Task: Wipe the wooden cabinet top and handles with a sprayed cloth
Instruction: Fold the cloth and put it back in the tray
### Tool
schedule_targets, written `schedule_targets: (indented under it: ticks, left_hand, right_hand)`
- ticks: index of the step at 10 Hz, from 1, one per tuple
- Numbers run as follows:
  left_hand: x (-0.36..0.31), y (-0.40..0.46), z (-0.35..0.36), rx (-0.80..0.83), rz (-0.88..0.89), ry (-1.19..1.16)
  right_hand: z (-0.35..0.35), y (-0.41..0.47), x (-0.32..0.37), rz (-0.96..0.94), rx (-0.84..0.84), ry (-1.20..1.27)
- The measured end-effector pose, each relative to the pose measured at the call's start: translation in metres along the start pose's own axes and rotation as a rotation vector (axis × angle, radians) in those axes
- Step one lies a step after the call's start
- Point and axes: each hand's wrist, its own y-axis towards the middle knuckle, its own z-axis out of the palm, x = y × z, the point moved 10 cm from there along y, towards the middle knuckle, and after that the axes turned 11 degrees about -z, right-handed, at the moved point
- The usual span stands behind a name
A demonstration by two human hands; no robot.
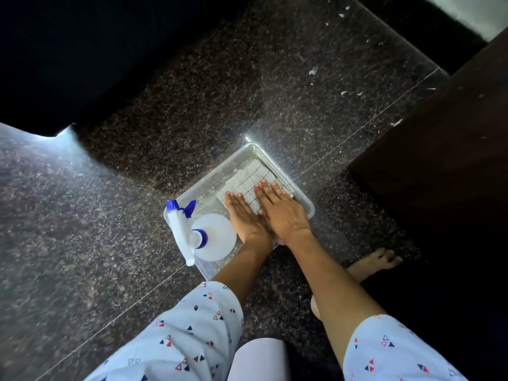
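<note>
Head view: a clear plastic tray [308,200] sits on the dark speckled floor [192,111]; a folded cloth [248,178] lies in its far half; left hand [244,215] and right hand [283,213] rest flat on the cloth, fingers extended, grasping nothing; a spray bottle [211,237] with blue trigger stands in the tray's near-left corner; the dark wooden cabinet [439,149] stands at right.

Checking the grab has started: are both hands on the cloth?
Touching. Head view shows left hand and right hand lying flat on the folded cloth.
</note>
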Motion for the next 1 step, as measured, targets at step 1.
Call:
schedule_targets:
  ticks: [1]
  left_hand:
    - [0.0050,-0.0083,-0.0067,-0.093,-0.020,-0.138]
  right_hand:
    - [-0.0184,-0.0138,0.0055,-0.057,-0.156,-0.025]
